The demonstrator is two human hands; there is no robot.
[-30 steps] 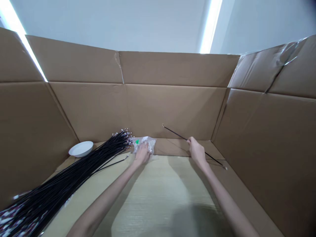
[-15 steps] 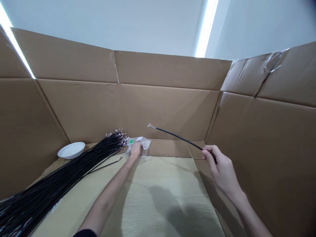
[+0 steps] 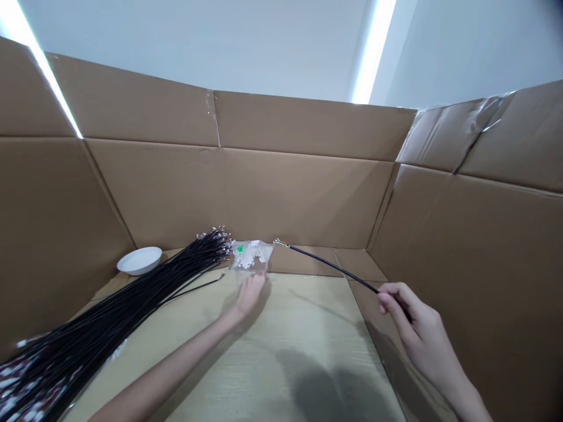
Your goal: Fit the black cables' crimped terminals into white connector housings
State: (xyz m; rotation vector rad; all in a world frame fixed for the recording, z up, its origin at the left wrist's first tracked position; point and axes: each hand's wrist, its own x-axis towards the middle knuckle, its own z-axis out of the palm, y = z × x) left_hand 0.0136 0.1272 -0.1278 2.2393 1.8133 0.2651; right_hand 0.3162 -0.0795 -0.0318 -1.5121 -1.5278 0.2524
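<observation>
Pinched a black cable (image 3: 334, 268) in the right hand (image 3: 416, 325), above the far right corner of the surface (image 3: 303, 308). Looked light and springy, fragile at the wire end (image 3: 282, 244); seemed best gripped along the sheath (image 3: 314, 256). Had the left hand (image 3: 250, 295) by the clear bag (image 3: 264, 252) at the far edge; couldn't tell whether clasping anything.

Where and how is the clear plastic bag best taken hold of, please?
Probably pinch the near edge of the bag, coming from the wearer's side, by the left hand. White pieces bunch around its middle, and the cable bundle crowds its left side.
</observation>
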